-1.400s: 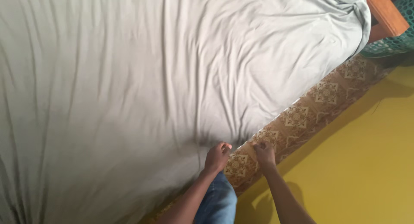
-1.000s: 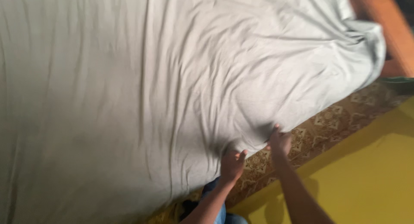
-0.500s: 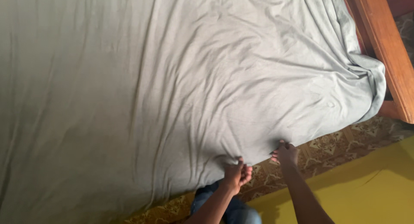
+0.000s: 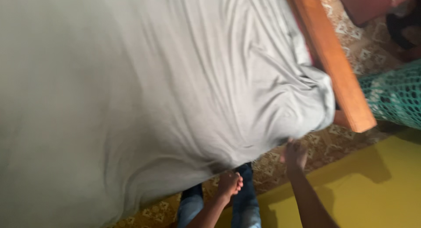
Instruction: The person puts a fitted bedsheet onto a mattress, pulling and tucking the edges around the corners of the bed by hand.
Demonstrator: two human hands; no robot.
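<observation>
Yellow wall (image 4: 372,184) and patterned floor (image 4: 324,149) sit beside the bed. Both hands pinch the grey sheet (image 4: 153,101) at its low edge: left hand (image 4: 229,184), right hand (image 4: 296,154). Pulled hard, it could slip off the wooden frame (image 4: 333,61) corner.

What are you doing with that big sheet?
A person leans over a bed, both hands at the near edge of a pale grey sheet spread across it. The right hand touches the sheet's edge near the corner by the wooden bed frame. The left hand is just below the edge; the blur hides any grip. A patterned floor shows beneath.
</observation>
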